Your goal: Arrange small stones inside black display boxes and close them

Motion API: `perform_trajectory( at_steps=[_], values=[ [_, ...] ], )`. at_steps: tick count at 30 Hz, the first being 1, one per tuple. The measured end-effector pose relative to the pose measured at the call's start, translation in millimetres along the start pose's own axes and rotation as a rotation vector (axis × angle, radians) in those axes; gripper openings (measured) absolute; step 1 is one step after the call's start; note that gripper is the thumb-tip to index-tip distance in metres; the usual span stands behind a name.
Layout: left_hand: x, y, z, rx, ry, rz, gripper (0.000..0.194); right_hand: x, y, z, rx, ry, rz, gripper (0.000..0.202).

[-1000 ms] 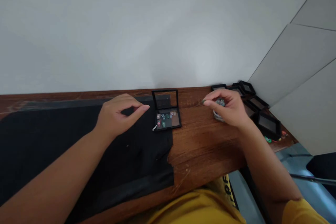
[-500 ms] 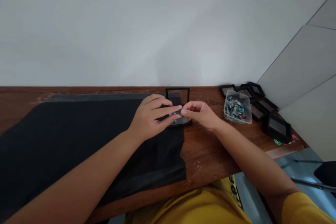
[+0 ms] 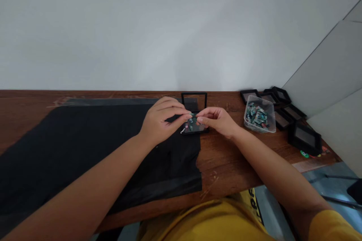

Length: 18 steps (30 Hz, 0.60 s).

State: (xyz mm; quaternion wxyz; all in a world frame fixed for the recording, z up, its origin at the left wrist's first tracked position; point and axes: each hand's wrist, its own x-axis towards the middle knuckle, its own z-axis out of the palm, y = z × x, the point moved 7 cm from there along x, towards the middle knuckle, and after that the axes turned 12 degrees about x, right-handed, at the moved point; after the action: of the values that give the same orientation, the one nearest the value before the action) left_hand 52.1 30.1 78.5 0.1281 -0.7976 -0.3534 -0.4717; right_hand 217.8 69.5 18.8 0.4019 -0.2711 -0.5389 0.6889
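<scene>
My left hand reaches in from the left, thumb and fingertips closed in a pinch. Close beside it, my right hand is also pinched. Small green pieces show at and between the fingertips; whatever each hand grips is too small to make out. Both hands are over a small black hinged frame with a clear middle, its lid standing upright behind. Several small coloured cut-out pieces lie on its clear panel, and a thin white strip sticks out at its left corner.
A clear plastic tub of small, shiny green pieces stands to the right. Around it are several black frames. A green piece lies near the table's right edge. Black cloth covers the left of the wooden table, against a wall.
My left fingers have drawn closer into a pinch and shifted slightly up, exposing more coloured pieces on the frame. The right hand stays beside them. The camera view has shifted slightly.
</scene>
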Motion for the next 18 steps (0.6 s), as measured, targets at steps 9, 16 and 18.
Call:
perform_trajectory(
  at_steps=[9,16,18],
  values=[
    [-1.3,-15.4,-7.6,0.027,0.059,-0.084,0.015,3.8,20.1,-13.6,-0.248,0.083,0.011,0.025],
    [-1.1,-16.7,-2.1,0.033,-0.027,-0.121,0.02,1.9,19.9,-16.5,-0.366,0.144,0.056,0.025],
    [-0.8,-16.6,-1.5,0.035,-0.041,-0.128,0.021,2.7,21.6,-17.3,-0.371,0.152,0.053,0.023]
  ],
)
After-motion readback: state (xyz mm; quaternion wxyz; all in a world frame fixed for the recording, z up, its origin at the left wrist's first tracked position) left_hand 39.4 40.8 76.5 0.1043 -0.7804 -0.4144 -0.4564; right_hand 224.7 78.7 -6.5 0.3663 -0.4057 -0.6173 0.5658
